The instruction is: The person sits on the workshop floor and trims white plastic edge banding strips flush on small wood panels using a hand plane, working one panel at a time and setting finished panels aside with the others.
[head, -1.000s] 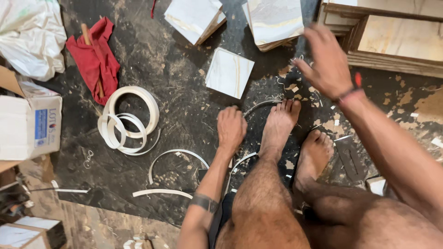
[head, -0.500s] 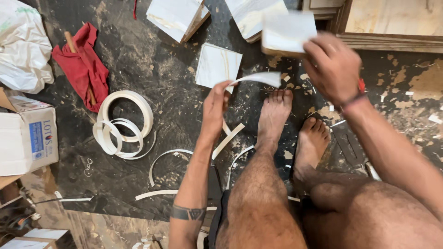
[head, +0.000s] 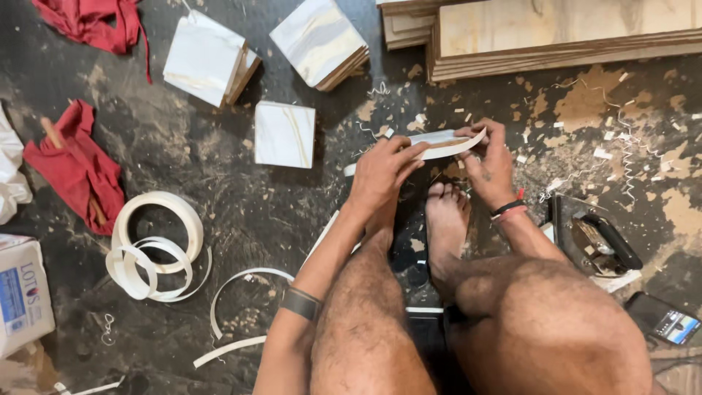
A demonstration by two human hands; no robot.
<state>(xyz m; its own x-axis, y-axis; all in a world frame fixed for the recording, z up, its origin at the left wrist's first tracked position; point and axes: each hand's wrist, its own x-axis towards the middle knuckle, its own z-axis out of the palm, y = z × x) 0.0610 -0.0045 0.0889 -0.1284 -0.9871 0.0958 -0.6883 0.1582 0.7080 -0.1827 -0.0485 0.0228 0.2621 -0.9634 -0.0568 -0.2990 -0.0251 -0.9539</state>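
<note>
Head view: left hand [head: 382, 172] and right hand [head: 488, 162] both hold a white edge strip [head: 442, 145] just above the floor [head: 219, 183], in front of the bare feet. Fingers of each hand are pinched on the strip, left near its middle, right at its far end. Likely risk: strip kinks or snaps if bent too hard, or slips from the pinch. Long axis runs left-right, right end tilted slightly up. White tape rolls [head: 157, 245] lie well apart, left.

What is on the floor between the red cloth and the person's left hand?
In the head view, a single square white tile lies on the dark floor between the red cloth and the left hand, which holds a white strip.
</note>
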